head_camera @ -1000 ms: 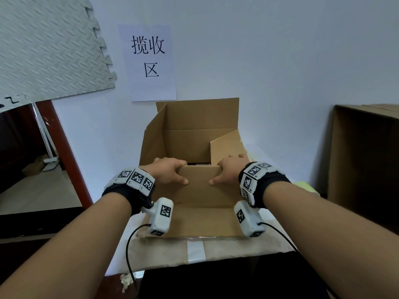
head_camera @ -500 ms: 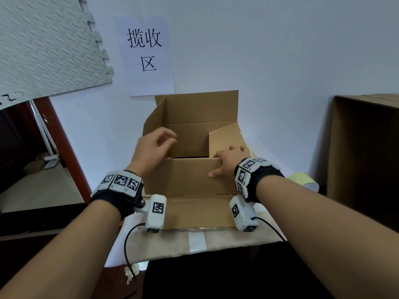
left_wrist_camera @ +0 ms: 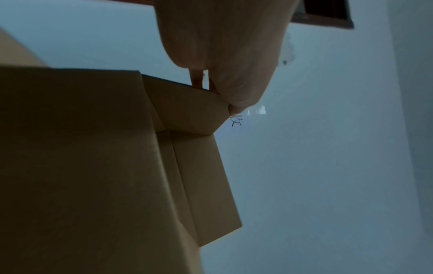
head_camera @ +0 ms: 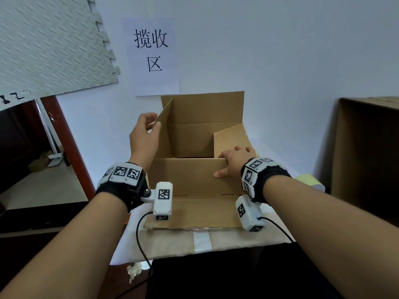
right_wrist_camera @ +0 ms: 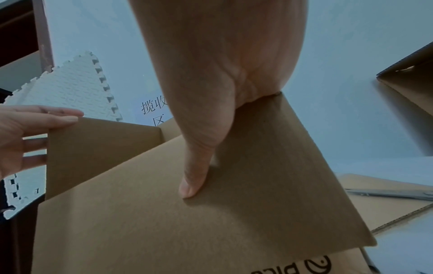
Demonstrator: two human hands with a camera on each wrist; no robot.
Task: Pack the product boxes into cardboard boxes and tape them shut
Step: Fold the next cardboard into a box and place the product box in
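Observation:
An open brown cardboard box stands on the table with its flaps up. My left hand is raised at the box's left side and pinches the top corner of the left side flap. The left wrist view shows the thumb on the outside of that flap and the fingers behind it. My right hand grips the right end of the near flap. Its thumb lies on the front of the flap and its fingers go over the top edge. What is inside the box is hidden.
A tall cardboard carton stands at the right. A pale yellow roll lies between it and the box. A paper sign hangs on the wall behind. A dark shelf opens at the left. The table's front edge is near me.
My left hand has let go of the near flap, risen and taken hold of the left side flap. My right hand has stayed on the near flap.

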